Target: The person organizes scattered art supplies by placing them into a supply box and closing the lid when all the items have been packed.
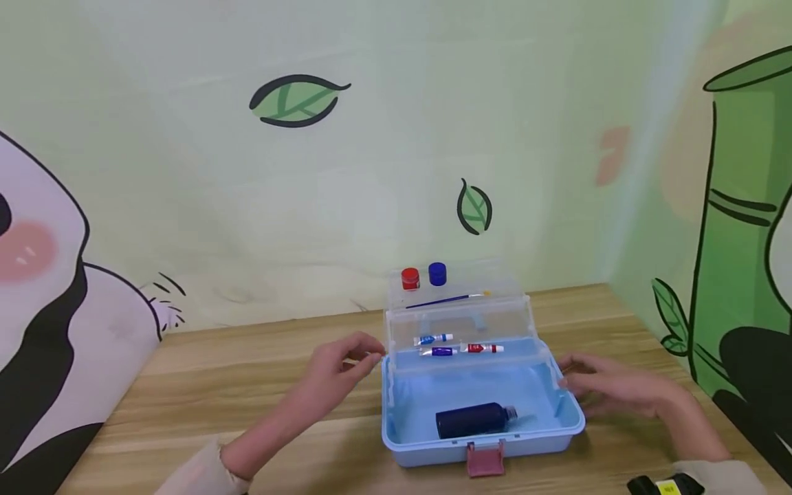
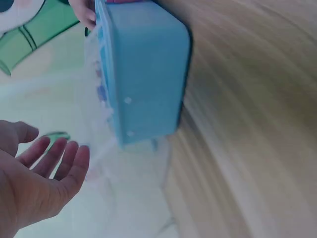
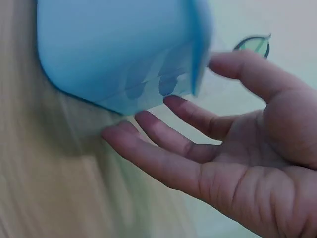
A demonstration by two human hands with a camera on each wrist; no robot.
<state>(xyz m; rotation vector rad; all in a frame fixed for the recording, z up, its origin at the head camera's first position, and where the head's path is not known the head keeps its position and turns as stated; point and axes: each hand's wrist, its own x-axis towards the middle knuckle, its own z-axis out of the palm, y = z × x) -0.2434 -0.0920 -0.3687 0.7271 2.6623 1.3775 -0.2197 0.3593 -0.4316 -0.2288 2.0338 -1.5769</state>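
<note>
A light blue plastic box stands on the table with its lid raised and its clear tray tilted up. Inside its base lies a dark blue bottle. The tilted tray carries a blue paint tube, a purple paint tube and a red paint tube. Above them is a thin paintbrush. My left hand is beside the box's back left corner, fingers loosely bent and holding nothing. On the other side my right hand has its fingers spread along the box's right wall, thumb right at the rim.
A red paint jar and a blue paint jar sit in the top clear tray. The wooden table meets a cloth backdrop printed with leaves. A pink latch hangs at the box's front.
</note>
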